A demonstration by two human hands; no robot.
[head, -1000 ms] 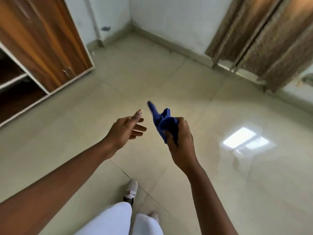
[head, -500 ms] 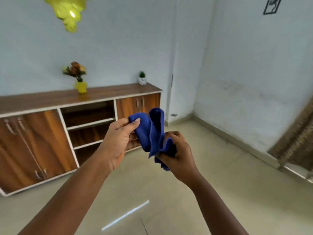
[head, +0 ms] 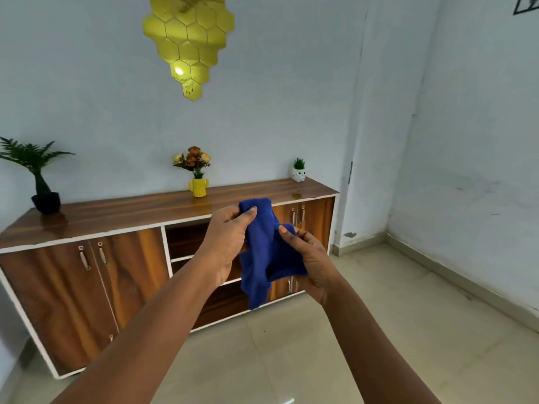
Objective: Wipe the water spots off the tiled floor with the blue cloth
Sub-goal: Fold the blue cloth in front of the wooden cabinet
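The blue cloth (head: pixel 264 252) is up in the air, held between two bare hands in front of a long wooden cabinet (head: pixel 122 258). The left hand (head: pixel 226 243) has its grip closed on the top edge of the cloth, with the thumb pressed on the front near the top corner. The right hand (head: pixel 310 262) has its grip closed on the right side of the cloth, with the fingers curled around a bunched part. The cloth is crumpled, and one end hangs down below both hands. It is well above the tiled floor (head: pixel 364 330), which is pale and shiny. No water spots can be made out on the tiles from here. On top of the cabinet stand a yellow vase with flowers (head: pixel 197 176), a small white pot with a green plant (head: pixel 298 171), and a black pot with a leafy plant (head: pixel 40 179). Gold six-sided mirrors (head: pixel 189 39) are stuck on the white wall (head: pixel 291 97) above the cabinet.
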